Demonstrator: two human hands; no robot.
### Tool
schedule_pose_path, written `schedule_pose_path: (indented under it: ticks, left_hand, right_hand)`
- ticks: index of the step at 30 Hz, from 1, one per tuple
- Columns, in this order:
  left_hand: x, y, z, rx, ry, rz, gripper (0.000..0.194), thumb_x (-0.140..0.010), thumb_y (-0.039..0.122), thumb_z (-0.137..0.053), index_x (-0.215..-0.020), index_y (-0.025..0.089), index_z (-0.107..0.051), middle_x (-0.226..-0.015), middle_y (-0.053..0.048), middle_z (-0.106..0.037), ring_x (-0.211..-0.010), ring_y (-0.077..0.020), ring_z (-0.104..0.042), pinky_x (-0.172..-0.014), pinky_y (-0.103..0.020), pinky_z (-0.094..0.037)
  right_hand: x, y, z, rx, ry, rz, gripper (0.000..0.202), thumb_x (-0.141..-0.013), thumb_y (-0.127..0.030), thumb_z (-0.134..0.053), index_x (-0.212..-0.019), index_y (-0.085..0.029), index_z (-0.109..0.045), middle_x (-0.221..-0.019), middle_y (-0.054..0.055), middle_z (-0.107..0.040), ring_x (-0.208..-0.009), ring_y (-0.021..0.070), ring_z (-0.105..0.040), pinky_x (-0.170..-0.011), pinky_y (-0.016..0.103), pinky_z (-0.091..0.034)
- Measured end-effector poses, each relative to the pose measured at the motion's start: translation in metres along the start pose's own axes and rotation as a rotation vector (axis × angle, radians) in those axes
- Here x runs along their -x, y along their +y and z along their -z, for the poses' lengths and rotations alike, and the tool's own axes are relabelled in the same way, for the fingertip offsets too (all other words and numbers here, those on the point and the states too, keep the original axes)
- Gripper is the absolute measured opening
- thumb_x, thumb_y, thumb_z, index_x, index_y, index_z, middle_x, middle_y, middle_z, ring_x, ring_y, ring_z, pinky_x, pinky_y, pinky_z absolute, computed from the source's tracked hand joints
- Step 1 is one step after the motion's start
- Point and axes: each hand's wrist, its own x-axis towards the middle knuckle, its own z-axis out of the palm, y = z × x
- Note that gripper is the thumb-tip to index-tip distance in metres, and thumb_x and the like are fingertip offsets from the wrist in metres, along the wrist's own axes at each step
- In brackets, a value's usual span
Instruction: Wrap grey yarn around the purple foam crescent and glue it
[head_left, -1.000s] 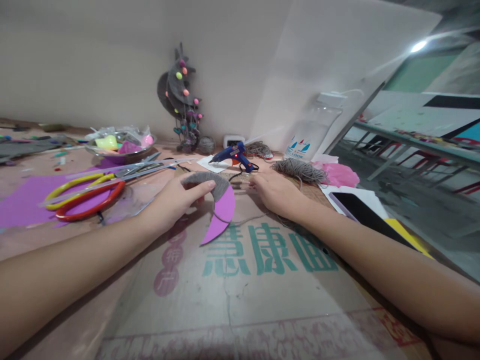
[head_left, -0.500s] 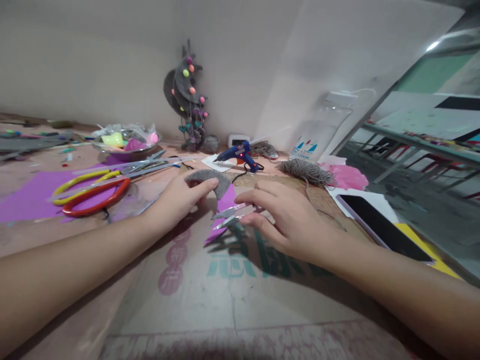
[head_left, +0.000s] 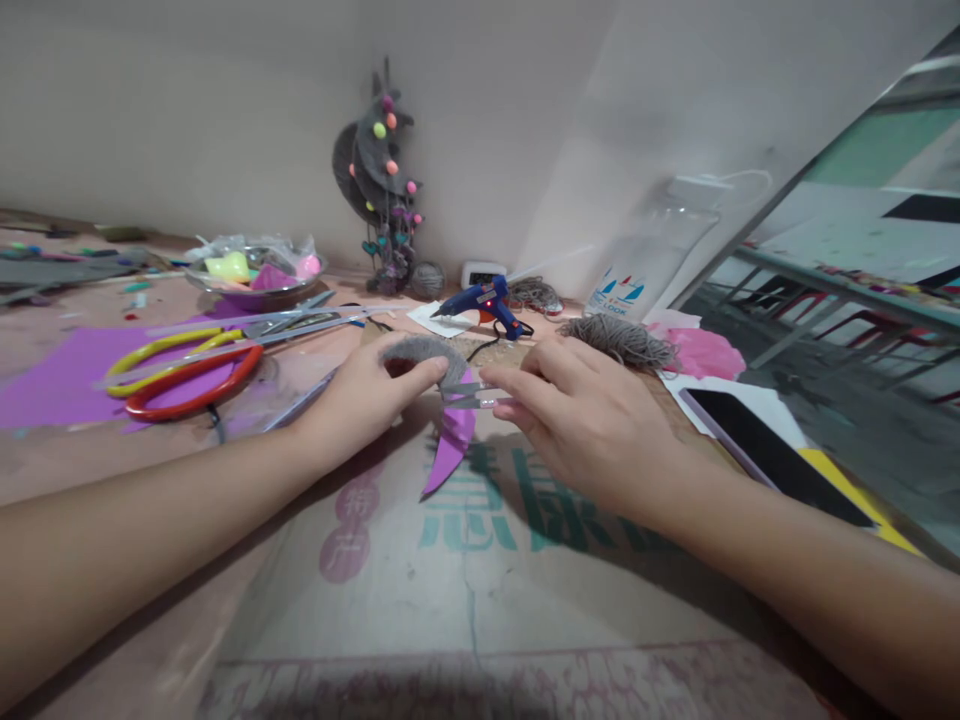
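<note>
Cardboard (head_left: 360,625), 2 hands (head_left: 600,430), 1 purple crescent (head_left: 454,440), 1 snips (head_left: 472,404)

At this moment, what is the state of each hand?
Left hand: closed, holding the crescent by its grey part.
Right hand: closed, holding small scissors over the crescent.

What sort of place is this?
It looks like a handicraft work table, perhaps in a shared workshop. A blue hot glue gun, a bundle of gray yarn and a purple crescent partly wrapped in similar gray strands all suggest it.
</note>
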Motion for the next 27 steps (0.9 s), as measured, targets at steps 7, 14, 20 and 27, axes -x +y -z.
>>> schedule_pose_path:
  ticks: [7, 14, 20, 27]
  left_hand:
    - [-0.0019, -0.0004, -0.0002, -0.055, 0.003, -0.051, 0.022, -0.079, 0.037, -0.057, -0.086, 0.017, -0.063, -0.075, 0.000, -0.064, -0.063, -0.0130, -0.055, -0.053, -0.021, -0.041]
    - [0.0001, 0.0000, -0.0007, -0.046, 0.000, -0.061, 0.018, -0.079, 0.034, -0.057, -0.082, 0.017, -0.062, -0.070, 0.001, -0.062, -0.060, -0.0117, -0.053, -0.056, -0.022, -0.042]
    - [-0.0020, -0.0014, 0.0002, -0.057, -0.003, -0.042, 0.020, -0.078, 0.036, -0.057, -0.083, 0.018, -0.063, -0.072, -0.001, -0.063, -0.063, -0.0136, -0.056, -0.054, -0.022, -0.042]
    - [-0.0038, -0.0034, -0.0004, -0.050, 0.018, -0.064, 0.017, -0.076, 0.033, -0.058, -0.079, 0.017, -0.063, -0.072, 0.000, -0.064, -0.064, -0.0133, -0.056, -0.056, -0.021, -0.043]
  right_hand:
    - [0.0041, 0.0031, -0.0072, -0.038, -0.070, 0.056, 0.033, -0.095, -0.019, -0.036, -0.121, -0.012, -0.054, -0.093, 0.010, -0.059, -0.088, 0.0218, -0.051, -0.077, 0.036, -0.044]
    - [0.0043, -0.0012, -0.0061, 0.051, -0.066, 0.119, 0.030, -0.094, -0.018, -0.037, -0.113, -0.012, -0.059, -0.083, 0.008, -0.058, -0.075, 0.0200, -0.046, -0.066, 0.035, -0.040]
    - [0.0046, -0.0034, -0.0047, 0.084, -0.039, 0.139, 0.029, -0.092, -0.017, -0.039, -0.111, -0.011, -0.059, -0.081, 0.008, -0.057, -0.072, 0.0200, -0.045, -0.064, 0.035, -0.037]
    - [0.0036, -0.0046, 0.0007, 0.105, -0.047, 0.163, 0.031, -0.093, -0.017, -0.035, -0.111, -0.010, -0.059, -0.081, 0.009, -0.058, -0.072, 0.0203, -0.045, -0.063, 0.035, -0.037]
